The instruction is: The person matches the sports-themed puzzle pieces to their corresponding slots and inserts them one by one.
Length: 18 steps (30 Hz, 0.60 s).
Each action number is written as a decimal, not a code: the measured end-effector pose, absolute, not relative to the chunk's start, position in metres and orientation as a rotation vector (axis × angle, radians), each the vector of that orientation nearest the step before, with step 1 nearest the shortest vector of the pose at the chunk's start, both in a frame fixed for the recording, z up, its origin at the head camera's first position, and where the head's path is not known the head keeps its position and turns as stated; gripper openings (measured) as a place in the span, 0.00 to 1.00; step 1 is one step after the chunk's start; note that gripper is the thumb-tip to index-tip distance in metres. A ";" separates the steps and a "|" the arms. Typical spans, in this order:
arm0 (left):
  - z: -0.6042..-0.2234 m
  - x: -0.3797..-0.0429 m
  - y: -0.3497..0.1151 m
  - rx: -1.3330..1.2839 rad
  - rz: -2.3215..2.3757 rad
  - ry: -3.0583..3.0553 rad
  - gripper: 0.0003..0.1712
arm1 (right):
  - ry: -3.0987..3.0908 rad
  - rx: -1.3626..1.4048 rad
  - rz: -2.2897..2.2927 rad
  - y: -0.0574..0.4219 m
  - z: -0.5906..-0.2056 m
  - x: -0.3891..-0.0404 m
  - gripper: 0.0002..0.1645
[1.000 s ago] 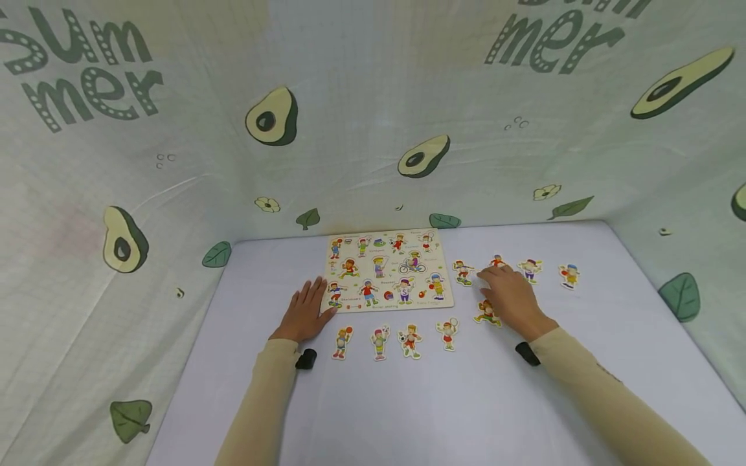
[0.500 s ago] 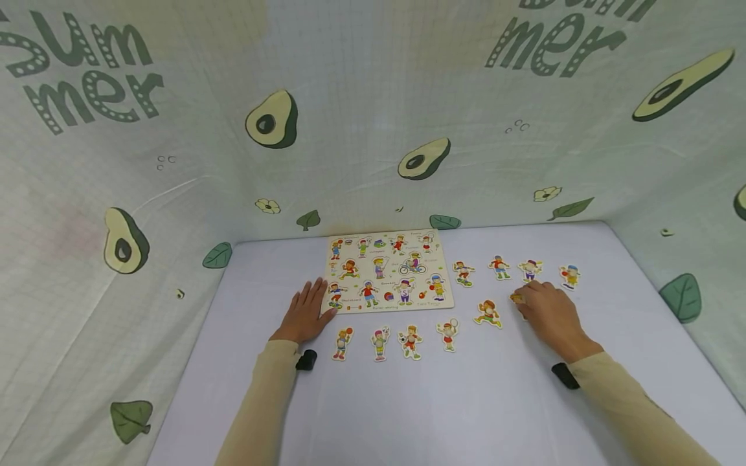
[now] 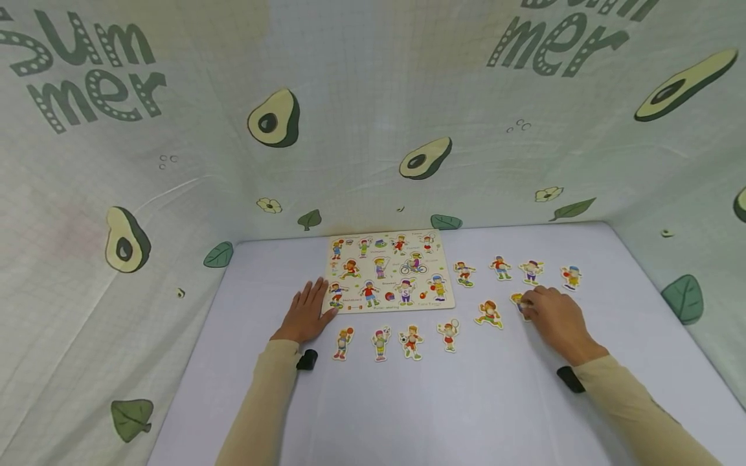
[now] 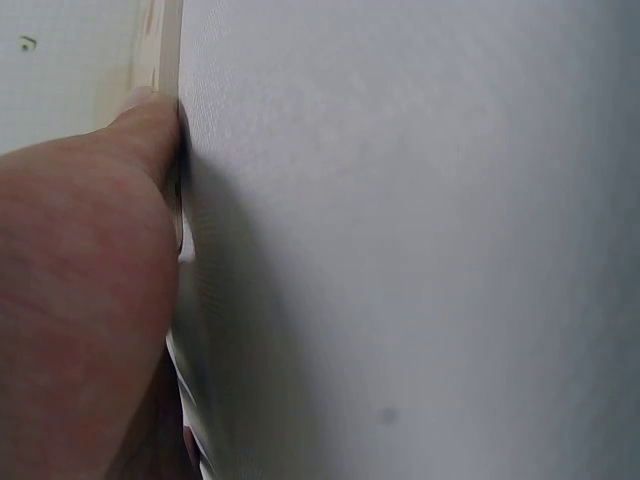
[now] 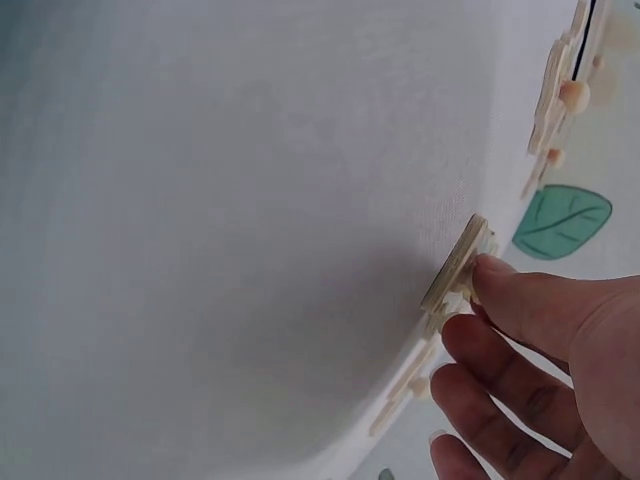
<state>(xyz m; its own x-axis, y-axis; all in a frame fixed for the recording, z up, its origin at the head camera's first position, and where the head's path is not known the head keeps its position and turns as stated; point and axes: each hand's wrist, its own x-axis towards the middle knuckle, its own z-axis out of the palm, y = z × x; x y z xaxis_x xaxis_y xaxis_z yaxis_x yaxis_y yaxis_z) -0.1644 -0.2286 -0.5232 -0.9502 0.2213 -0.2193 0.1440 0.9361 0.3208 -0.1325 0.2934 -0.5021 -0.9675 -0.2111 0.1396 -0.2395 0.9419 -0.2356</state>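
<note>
My left hand rests flat with fingers straight at the left edge of the wooden puzzle board. In the left wrist view its thumb lies against the board's edge. To the right of the board, my right hand pinches a puzzle piece with a child figure, partly hidden by the fingers. The right wrist view shows thumb and fingertips on that piece, which is tilted close to the tabletop. A running-child puzzle piece lies just left of this hand.
Below the board lies a row of several pieces, among them a soccer piece and a tennis piece. Behind the right hand are more, including a skateboard piece and a ball-holding piece. A printed cloth wall closes the back.
My right hand has moved right and toward me from the back row, carrying the puzzle piece to a spot right of the running-child piece. My left hand has stayed still.
</note>
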 end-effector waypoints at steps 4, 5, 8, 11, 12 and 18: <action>-0.522 -0.164 -0.228 0.275 0.442 2.839 0.45 | -2.997 0.347 0.385 0.293 -0.501 -0.135 0.07; -0.522 -0.164 -0.228 0.273 0.445 2.836 0.45 | -3.002 0.350 0.378 0.293 -0.501 -0.136 0.07; -0.521 -0.164 -0.228 0.279 0.472 2.833 0.45 | -3.009 0.363 0.347 0.292 -0.501 -0.137 0.07; -0.524 -0.165 -0.229 0.284 0.463 2.835 0.45 | -3.009 0.380 0.324 0.292 -0.501 -0.138 0.07; -0.524 -0.165 -0.229 0.288 0.468 2.840 0.45 | -3.000 0.388 0.320 0.292 -0.501 -0.138 0.08; -0.527 -0.165 -0.229 0.281 0.467 2.853 0.46 | -2.923 0.435 0.315 0.283 -0.493 -0.143 0.09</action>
